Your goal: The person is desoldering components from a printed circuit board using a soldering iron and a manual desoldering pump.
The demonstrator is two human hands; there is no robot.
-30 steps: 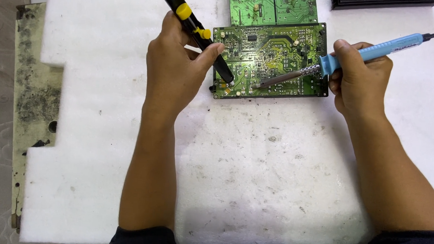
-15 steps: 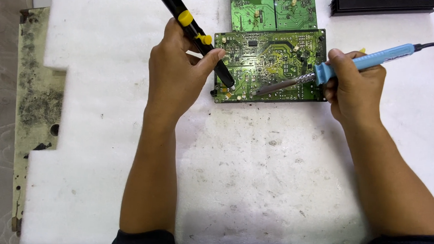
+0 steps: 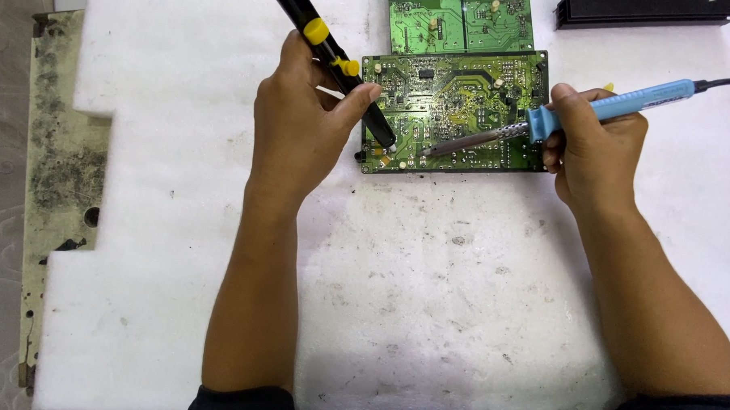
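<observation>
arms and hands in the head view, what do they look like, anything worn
Both forearms are bare from wrist to near the elbow. Dark sleeves, pushed or cut short, show only at the picture's bottom edge. The left hand and right hand wear no gloves; no rings, watch or bands show.

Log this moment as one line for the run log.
left hand: holds black-yellow pump tool, tip on green circuit board | right hand: holds blue soldering iron, tip on board | surface: white foam sheet

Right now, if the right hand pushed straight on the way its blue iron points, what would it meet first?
Probably the green circuit board: the right hand aims the soldering iron at it, near the black pump tip. Depth is unclear.
</observation>
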